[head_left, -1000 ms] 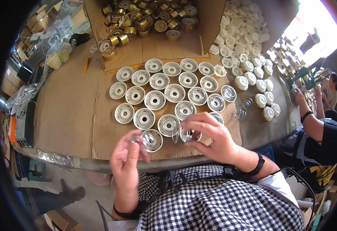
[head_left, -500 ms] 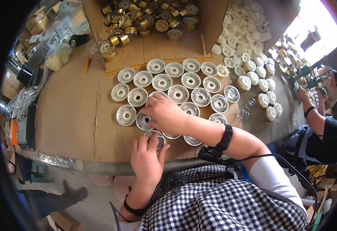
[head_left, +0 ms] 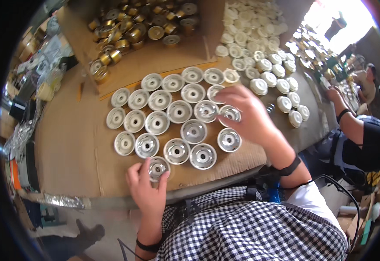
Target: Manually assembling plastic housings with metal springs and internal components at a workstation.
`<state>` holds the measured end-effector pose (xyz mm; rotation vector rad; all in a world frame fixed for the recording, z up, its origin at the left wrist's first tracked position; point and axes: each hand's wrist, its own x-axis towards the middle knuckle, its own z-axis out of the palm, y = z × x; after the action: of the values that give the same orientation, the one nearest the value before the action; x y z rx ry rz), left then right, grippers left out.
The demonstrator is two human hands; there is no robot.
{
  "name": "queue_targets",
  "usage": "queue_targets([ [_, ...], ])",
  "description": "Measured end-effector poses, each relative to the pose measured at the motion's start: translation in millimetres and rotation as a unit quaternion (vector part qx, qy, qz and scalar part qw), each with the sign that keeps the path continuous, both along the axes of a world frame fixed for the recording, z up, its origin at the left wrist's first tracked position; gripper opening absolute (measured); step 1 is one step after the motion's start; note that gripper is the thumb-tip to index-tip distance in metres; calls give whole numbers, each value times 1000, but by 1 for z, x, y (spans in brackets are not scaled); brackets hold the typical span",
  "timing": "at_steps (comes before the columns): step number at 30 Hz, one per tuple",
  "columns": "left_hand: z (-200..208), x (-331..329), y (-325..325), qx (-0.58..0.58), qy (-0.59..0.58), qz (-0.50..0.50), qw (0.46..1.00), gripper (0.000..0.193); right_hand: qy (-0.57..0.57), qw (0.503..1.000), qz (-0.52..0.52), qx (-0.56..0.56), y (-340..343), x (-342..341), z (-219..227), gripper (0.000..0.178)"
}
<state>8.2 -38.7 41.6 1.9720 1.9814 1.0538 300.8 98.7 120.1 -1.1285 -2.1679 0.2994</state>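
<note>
Rows of round white-rimmed cups (head_left: 179, 112) with centre holes stand on a cardboard-covered table. My left hand (head_left: 148, 189) is at the nearest cup (head_left: 158, 168), its thumb and fingers on either side of the rim. Over the right end of the rows is my right hand (head_left: 253, 115), slightly blurred, thumb and fingers apart. Between them shows a cup holding a wire spring (head_left: 230, 114). Another spring (head_left: 206, 111) sits in the cup to its left. The right hand hides part of the cups beneath it.
A cardboard box (head_left: 155, 52) of gold-coloured cups stands at the back. White plastic caps (head_left: 253, 26) are heaped to its right, near several capped gold cups (head_left: 283, 87). A white ring-shaped part (head_left: 231, 76) lies beside the rows. Another person (head_left: 355, 130) works at far right.
My right hand has left the cups beside my left hand and moved right, over the spring-filled cups. My left hand stays at the nearest cup. The whole view has shifted.
</note>
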Motion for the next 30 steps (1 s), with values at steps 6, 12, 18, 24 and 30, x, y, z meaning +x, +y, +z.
queue_targets([
  [6, 40, 27, 9, 106, -11, -51, 993, 49, -75, 969, -162, -169, -21, 121, 3, 48],
  [12, 67, 96, 38, 90, 19, -285, 954, 45, -94, 960, -197, -173, -51, 123, -59, 51],
  [18, 56, 141, 31, -98, -143, -374, 911, 71, 214, 921, -62, -318, -96, 85, -28, 27],
  [24, 42, 160, 38, -76, -261, -363, 891, 35, 239, 938, 36, -250, -100, 82, -18, 21],
  [30, 49, 141, 44, -47, -280, -303, 910, 17, 288, 908, 92, -290, -84, 64, -20, 24],
])
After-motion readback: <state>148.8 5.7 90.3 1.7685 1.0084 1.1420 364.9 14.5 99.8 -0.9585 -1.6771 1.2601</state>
